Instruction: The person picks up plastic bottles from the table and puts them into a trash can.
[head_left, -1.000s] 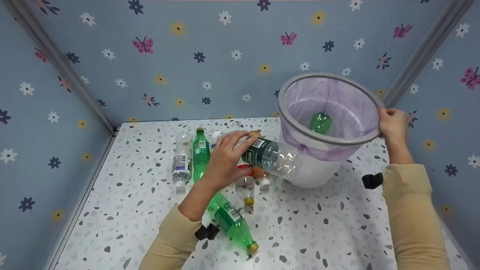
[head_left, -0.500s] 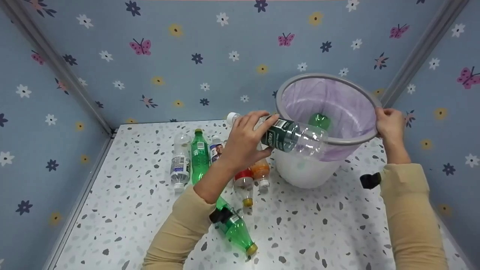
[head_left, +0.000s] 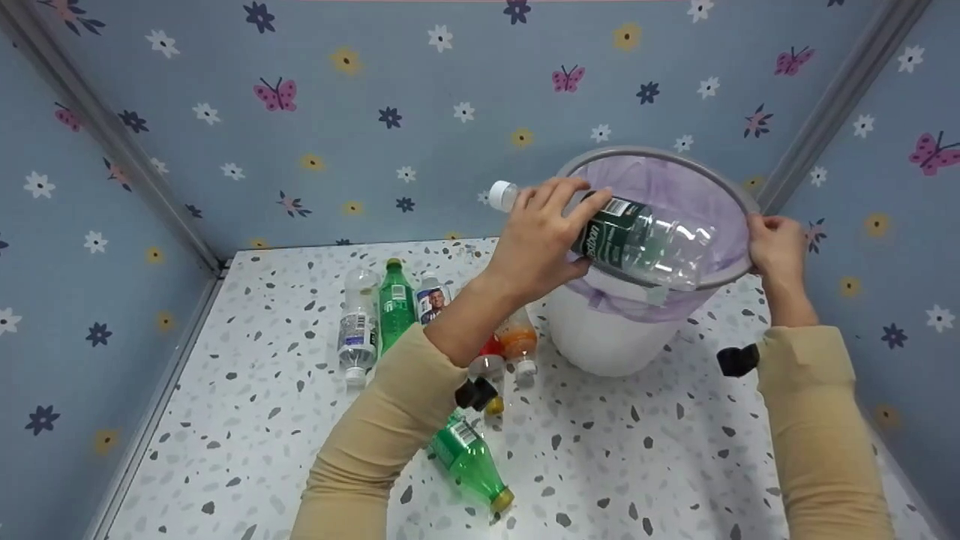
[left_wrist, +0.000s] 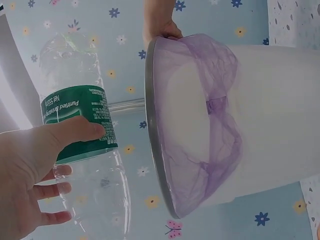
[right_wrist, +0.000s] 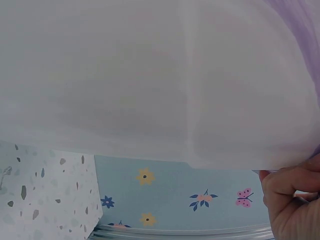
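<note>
The bottle (head_left: 637, 244) has moved rightward and up from beside the bin (head_left: 611, 345); its base is now over the opening, its cap end outside. The left hand's (head_left: 536, 240) fingers are wrapped round its label, while the right hand's (head_left: 778, 244) fingers pinch the rim (left_wrist: 149, 95) as before. So the carry looks nearly complete, though the bottle is not yet released; other bottles (head_left: 474, 469) remain on the counter (head_left: 600, 450).

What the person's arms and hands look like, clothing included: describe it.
Left sleeve and right sleeve are plain tan, wrinkled along the forearms. A small black piece sits by the left cuff, another by the right cuff. Left hand and right hand wear no gloves.
</note>
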